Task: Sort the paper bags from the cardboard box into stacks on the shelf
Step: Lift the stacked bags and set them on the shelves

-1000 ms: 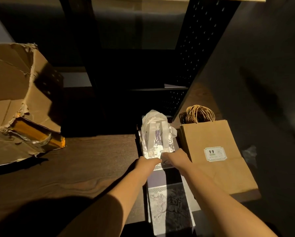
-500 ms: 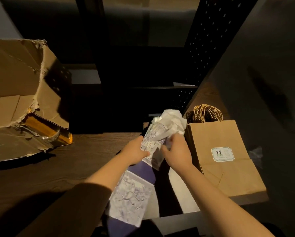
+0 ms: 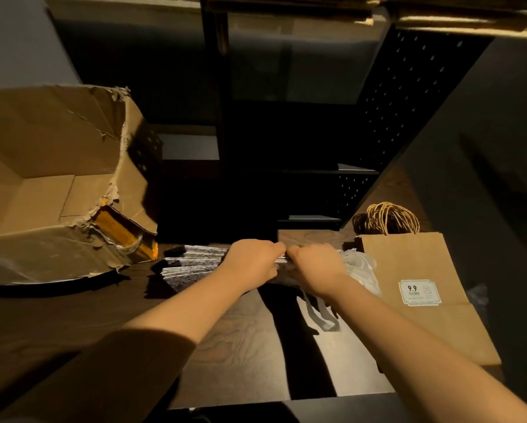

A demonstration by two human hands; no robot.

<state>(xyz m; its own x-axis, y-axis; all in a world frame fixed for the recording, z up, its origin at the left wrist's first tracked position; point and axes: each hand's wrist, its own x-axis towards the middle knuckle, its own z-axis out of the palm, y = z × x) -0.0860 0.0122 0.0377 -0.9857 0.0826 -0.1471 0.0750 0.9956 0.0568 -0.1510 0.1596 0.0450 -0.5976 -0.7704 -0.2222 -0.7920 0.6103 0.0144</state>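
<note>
Torn cardboard box (image 3: 57,184), at nine o'clock on the dark wooden shelf (image 3: 244,346), lies on its side with its mouth open; nothing can be made out inside except an amber, glossy strip at the ripped corner. At three o'clock lies a flat stack of brown paper bags (image 3: 415,288), twine handles (image 3: 387,218) bunched at its far end and a "9.9" label (image 3: 419,292) on top. At centre, between box and brown stack, lies a bundle of printed paper bags (image 3: 192,264) with white ribbon handles (image 3: 360,267) trailing toward three o'clock. Half a second ago this bundle was lifted and angled toward the person; it now lies crosswise on the shelf. Left hand (image 3: 251,264) and right hand (image 3: 315,270), knuckles up and nearly touching, curl their fingers over the bundle's far edge, gripping it, both forearms extended from six o'clock.
</note>
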